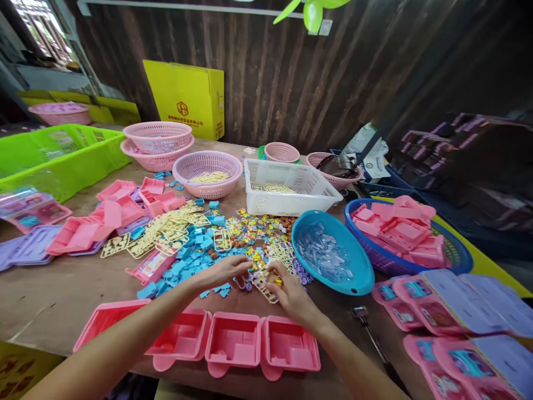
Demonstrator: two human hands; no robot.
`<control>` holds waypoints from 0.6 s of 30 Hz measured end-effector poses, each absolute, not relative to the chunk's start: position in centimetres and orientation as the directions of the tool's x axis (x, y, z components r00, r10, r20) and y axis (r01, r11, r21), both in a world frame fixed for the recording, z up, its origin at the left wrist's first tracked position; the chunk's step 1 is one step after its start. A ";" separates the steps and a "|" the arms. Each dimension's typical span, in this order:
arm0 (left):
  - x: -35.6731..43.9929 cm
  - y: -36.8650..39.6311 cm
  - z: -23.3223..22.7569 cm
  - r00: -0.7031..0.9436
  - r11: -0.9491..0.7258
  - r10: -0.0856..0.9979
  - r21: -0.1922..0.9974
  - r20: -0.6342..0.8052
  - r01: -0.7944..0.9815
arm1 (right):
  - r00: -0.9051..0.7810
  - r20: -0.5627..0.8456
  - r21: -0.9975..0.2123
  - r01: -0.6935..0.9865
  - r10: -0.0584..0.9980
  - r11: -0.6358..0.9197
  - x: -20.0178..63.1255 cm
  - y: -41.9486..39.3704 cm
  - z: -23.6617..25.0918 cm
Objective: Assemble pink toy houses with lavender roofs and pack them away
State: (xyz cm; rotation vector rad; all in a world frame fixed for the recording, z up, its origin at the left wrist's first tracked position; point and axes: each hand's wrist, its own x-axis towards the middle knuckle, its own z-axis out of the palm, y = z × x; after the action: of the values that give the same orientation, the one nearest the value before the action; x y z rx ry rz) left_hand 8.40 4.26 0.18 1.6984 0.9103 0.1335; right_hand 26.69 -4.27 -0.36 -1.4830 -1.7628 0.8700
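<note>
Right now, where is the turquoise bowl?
In the head view, the turquoise bowl sits right of centre, between the white basket and the right hand.

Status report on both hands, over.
Left hand picking at small purple pieces. Right hand on cream sprue. Pink trays just below.

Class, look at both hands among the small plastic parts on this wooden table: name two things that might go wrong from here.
1. The row of open pink plastic cases sits at the table's near edge; a forearm might nudge one off.
2. The left hand and right hand pick from the mixed heap of small blue plastic pieces; pieces may scatter or get mixed.
</note>
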 end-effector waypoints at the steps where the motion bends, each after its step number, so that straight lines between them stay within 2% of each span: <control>1: 8.8 4.7 0.1 0.653 -0.135 0.667 0.802 -0.360 0.581 | -0.090 0.063 -0.828 0.551 0.994 0.103 27.8 -5.1 -0.3; 3: 10.2 5.5 -0.1 0.591 -0.249 0.738 0.682 -0.326 0.687 | 0.035 0.057 -0.830 0.557 0.998 0.028 30.4 -6.6 -0.3; 6: 14.0 5.6 -0.9 0.569 -0.310 0.768 0.607 -0.294 0.732 | 0.247 0.088 -0.825 0.561 0.965 -0.069 33.7 -8.0 -0.9; 8: 16.7 5.1 -1.6 0.557 -0.345 0.785 0.555 -0.272 0.757 | 0.314 0.118 -0.809 0.580 0.942 -0.092 35.2 -8.5 -1.4; 13: 20.2 4.2 -2.9 0.571 -0.401 0.777 0.492 -0.264 0.773 | 0.300 0.115 -0.792 0.603 0.947 -0.095 36.2 -9.5 -1.4; 18: 19.4 5.3 -3.3 0.599 -0.401 0.763 0.549 -0.243 0.733 | 0.203 0.083 -0.796 0.602 0.976 -0.057 35.6 -9.6 -0.3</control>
State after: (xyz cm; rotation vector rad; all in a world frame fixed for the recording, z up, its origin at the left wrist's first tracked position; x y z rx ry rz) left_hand 19.43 5.26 -3.30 2.2044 1.1779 0.0620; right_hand 35.58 -9.60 -0.26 -1.7493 -1.4849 0.6488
